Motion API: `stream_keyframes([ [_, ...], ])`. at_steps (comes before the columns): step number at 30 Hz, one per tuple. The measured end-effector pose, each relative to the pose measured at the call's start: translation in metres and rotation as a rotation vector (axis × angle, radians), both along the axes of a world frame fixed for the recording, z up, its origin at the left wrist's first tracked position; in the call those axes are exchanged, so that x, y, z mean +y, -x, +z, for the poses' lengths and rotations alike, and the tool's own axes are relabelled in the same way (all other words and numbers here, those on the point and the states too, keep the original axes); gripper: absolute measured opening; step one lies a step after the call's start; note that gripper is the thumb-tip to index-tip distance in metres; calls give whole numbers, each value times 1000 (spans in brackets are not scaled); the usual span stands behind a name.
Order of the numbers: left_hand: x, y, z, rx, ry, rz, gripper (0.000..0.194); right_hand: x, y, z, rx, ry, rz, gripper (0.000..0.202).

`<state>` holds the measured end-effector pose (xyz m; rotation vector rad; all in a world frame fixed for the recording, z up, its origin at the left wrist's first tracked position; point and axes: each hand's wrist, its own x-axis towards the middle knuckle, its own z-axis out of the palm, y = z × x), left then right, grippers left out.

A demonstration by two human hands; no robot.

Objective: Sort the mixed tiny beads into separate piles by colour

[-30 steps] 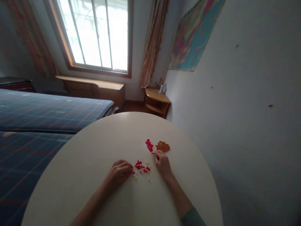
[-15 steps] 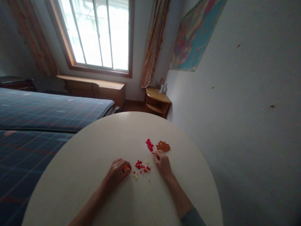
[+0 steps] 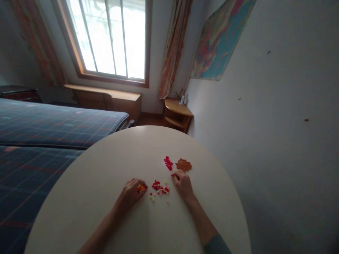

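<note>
My left hand (image 3: 131, 190) rests at the left of the table, its fingers curled round a small orange and red piece, perhaps an assembly of toy bricks (image 3: 141, 188). Just right of it lies a loose pile of tiny red, pink and pale yellow pieces (image 3: 160, 188). On the other side of that pile is my right hand (image 3: 182, 181), with thumb and forefinger pinched together; whatever they hold is too small to make out. Past its fingertips lie a group of red pieces (image 3: 168, 163) and, beside that, a heap of brown pieces (image 3: 183, 164).
The round pale table (image 3: 127, 151) has a curved edge. A bed with a blue plaid mattress (image 3: 53, 121) stands to the left. Beyond the table are a wooden desk (image 3: 124, 94) and a corner shelf (image 3: 177, 106). A white wall (image 3: 265, 151) runs along the right.
My right fingertips have drawn back slightly from the red group toward me. My left hand has shifted a little, showing more of the orange and red piece.
</note>
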<state>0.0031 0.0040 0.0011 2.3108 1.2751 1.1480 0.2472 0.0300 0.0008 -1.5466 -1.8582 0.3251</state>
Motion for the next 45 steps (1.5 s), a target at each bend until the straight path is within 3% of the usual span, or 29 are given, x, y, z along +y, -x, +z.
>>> stream_keyframes([
  [12, -2, -1, -3, -82, 106, 2, 5, -1, -1, 1, 1, -25, 9, 22],
  [27, 1, -2, -5, -118, 10, 62, 12, 0, -1, 0, 22, -35, 13, 23],
  [36, 0, -1, -2, -155, 48, 50, 11, 1, -1, -2, 18, -37, 11, 22],
  [45, 3, 3, -15, -170, 104, 30, 12, 0, -1, -1, 33, -27, 11, 22],
])
